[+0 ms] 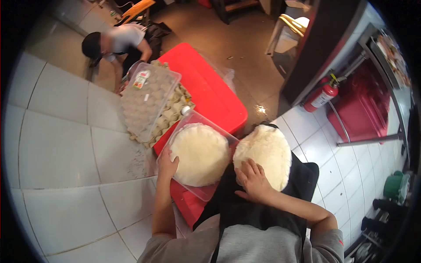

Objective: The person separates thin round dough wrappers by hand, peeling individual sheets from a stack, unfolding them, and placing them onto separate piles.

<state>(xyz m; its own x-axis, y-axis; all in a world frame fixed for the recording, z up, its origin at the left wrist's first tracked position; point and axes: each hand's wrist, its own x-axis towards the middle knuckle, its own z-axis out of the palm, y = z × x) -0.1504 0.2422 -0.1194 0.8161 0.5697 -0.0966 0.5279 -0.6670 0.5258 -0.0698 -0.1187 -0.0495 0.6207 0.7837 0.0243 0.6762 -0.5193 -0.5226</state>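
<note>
A round, pale dough disc (pixel 199 154) lies in a clear plastic container (pixel 205 192) on a red lid. At the left edge of that container is my left hand (pixel 167 164), its thumb apart from the fingers and touching the disc's side. A second pale disc (pixel 269 153) rests to the right, over the black apron (pixel 302 175). My right hand (pixel 254 179) lies on this disc's lower left part with its fingers spread. What supports the second disc from below is hidden.
Egg trays (pixel 175 109) under a clear lid (pixel 151 96) stand on the red box (pixel 206 87). A person (pixel 125 41) crouches at the upper left. A fire extinguisher (pixel 322 96), a dark red bin (pixel 359 109) and a metal rack (pixel 397 87) are at the right.
</note>
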